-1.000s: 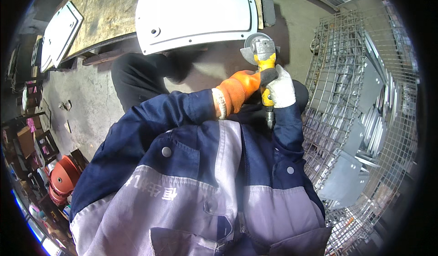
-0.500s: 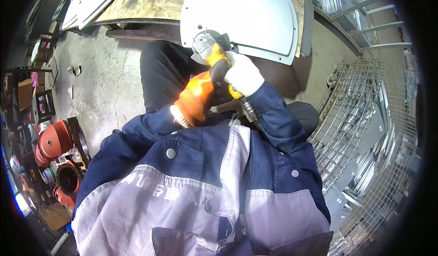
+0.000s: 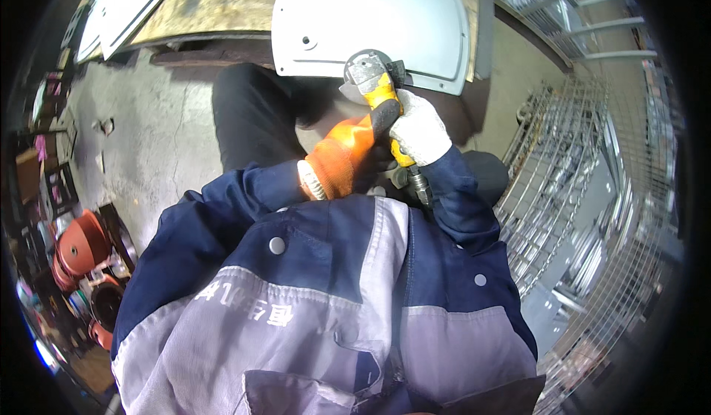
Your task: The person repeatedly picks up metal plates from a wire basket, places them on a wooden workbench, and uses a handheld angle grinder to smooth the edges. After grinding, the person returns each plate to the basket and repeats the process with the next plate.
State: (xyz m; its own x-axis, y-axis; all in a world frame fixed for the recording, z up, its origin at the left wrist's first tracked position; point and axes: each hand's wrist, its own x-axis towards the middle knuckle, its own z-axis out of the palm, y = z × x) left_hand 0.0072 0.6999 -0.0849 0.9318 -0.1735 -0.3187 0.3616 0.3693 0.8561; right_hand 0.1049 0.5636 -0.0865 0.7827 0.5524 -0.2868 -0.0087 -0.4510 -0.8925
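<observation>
Both my gloved hands grip a yellow-and-grey angle grinder [image 3: 381,95]. My left hand [image 3: 342,152], in an orange glove with dark fingertips, is wrapped round its body from the left. From the right, my right hand [image 3: 422,128] in a white glove closes on the handle. A metal hose fitting [image 3: 421,187] sticks out of the grinder's rear end. The grinder's head lies over the near edge of a pale, rounded-cornered panel [image 3: 370,26]; whether the disc touches that edge I cannot tell.
The panel rests on a wooden bench [image 3: 215,8], with more pale plates [image 3: 126,8] at its far left. Wire mesh racks [image 3: 548,185] with metal parts stand at my right. Reddish-orange bowl-shaped parts [image 3: 81,243] sit at the left, beyond the concrete floor [image 3: 141,134].
The grinder and both hands have moved to the right along the panel's near edge. The whole view has shifted slightly, so bench and panel appear further left. The grip is unchanged.
</observation>
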